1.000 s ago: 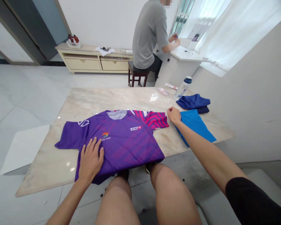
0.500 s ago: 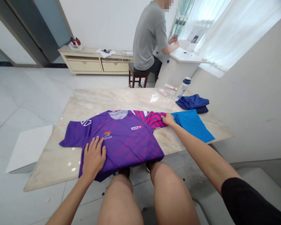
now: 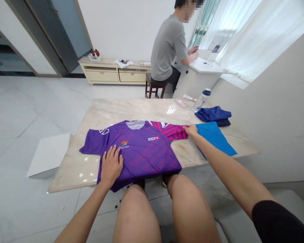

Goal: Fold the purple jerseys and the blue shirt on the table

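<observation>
Left hand (image 3: pixel 111 164) lies flat on the purple jersey (image 3: pixel 144 155); right hand (image 3: pixel 192 130) pinches its two-o'clock sleeve (image 3: pixel 176 132). Tugging too hard could skew it.

The left hand (image 3: pixel 112 164) is covering part of the purple shirt (image 3: pixel 147 157). The right fingers (image 3: pixel 190 129) are concealing part of the patterned sleeve (image 3: pixel 176 132). We are finding the lettering (image 3: pixel 125 147) below the chest emblem (image 3: pixel 124 143) too small to read. Blurring is masking a pinkish item (image 3: pixel 181 103) on the surface (image 3: pixel 121 108). The view's right edge is cutting off our black sleeve (image 3: pixel 278 219).
</observation>
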Demonstrator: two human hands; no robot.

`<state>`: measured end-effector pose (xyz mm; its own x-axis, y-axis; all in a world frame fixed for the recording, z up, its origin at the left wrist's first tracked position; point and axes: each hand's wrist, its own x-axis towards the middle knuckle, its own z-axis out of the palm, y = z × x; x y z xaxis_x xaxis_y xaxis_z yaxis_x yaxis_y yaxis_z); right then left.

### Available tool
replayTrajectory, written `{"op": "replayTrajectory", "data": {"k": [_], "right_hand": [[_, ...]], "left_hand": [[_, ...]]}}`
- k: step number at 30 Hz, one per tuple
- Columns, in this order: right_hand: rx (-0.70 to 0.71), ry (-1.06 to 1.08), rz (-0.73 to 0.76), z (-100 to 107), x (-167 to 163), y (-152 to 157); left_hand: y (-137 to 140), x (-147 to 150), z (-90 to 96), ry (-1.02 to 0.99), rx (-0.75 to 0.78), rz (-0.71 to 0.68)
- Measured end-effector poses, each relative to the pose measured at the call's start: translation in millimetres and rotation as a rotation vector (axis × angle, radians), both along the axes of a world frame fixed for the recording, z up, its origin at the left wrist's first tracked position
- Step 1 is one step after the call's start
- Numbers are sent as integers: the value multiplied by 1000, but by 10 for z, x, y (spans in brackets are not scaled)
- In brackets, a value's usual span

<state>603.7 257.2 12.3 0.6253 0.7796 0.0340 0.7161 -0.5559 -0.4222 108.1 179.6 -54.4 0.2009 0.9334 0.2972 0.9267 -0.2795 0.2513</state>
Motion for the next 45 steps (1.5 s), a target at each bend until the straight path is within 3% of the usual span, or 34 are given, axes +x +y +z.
{"op": "replayTrajectory", "data": {"k": [4,8,12,15,17,20,24,27,32,35,37,41,45], "right_hand": [[-46,-139,153,239,-371,62],[-61,-239,370,442,-985,165],[-18,80,547,558,-1552,297],[-13,352,593,565,-1728,346],[56,299,603,497,-1713,345],[130,39,735,232,-1622,277],[30,-211,970,-334,-1655,33],[-11,-311,974,-682,-1781,-173],[46,-341,931,-916,-1818,-253],[85,-355,944,-981,-1784,-212],[119,-359,936,-1015,-1780,-204],[153,-358,917,-1037,-1804,-215],[162,-354,903,-998,-1833,-224]], "left_hand": [[-11,7,20,-5,-13,-3],[-11,9,16,-5,-19,1],[-8,4,5,-7,-21,-6],[-15,5,0,-15,-21,-1],[-23,8,1,-10,-24,-1],[-27,7,12,8,-22,-3],[-16,12,35,34,-26,5],[-47,35,38,28,-43,20],[-119,-31,29,-26,-40,-29],[36,-240,158,-72,-38,-65],[289,-448,319,-104,-66,62],[973,-891,593,-152,-170,486],[1345,-1171,550,-138,-266,685]]}}
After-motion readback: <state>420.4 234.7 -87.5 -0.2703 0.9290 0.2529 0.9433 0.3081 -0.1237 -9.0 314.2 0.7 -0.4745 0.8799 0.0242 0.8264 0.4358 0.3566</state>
